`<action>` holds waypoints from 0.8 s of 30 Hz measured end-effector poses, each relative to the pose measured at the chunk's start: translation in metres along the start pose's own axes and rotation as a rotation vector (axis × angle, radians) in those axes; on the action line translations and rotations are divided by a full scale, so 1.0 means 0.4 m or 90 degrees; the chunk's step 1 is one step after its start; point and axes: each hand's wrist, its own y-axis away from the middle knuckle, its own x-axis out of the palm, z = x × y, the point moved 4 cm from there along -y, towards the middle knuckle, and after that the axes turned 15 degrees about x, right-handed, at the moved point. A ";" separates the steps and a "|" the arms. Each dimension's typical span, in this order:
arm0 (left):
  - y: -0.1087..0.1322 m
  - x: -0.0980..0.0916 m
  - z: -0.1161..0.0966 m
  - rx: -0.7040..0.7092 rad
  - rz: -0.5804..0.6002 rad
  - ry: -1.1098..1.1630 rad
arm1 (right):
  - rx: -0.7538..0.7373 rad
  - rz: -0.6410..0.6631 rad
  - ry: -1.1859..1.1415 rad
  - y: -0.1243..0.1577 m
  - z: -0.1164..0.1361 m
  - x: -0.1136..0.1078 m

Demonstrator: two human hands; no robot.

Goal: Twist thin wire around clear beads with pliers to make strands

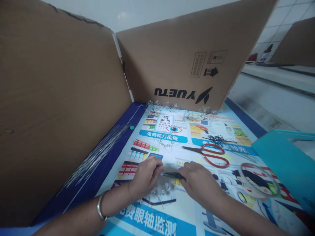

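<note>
My right hand [197,178] is closed round a pair of needle-nose pliers [173,175], whose dark jaws point left. The jaw tips meet the fingertips of my left hand [148,173]. That hand is closed in a pinch, and what sits between its fingers is too small and hidden to make out. Just below both hands lie several clear beads with thin wires [161,191] on the printed sheet [179,209]. Red-handled scissors [215,155] rest beyond my right hand, their blades toward the left.
Cardboard panels stand on the left [61,98] and at the back [172,59]. Long thin wires [98,154] lie along the left edge. More beaded wires [206,111] line the back panel. Black wire loops [216,139], a clear ring [261,178] and a turquoise box [283,164] are to the right.
</note>
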 end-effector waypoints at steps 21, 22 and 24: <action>-0.001 0.000 -0.003 0.050 -0.030 0.003 | -0.021 0.011 -0.022 -0.005 -0.001 0.004; -0.002 -0.001 -0.005 0.057 -0.032 0.009 | -0.021 0.010 -0.023 -0.004 -0.001 0.003; -0.003 -0.001 -0.007 0.072 -0.032 0.022 | -0.020 0.013 -0.021 -0.004 -0.002 0.001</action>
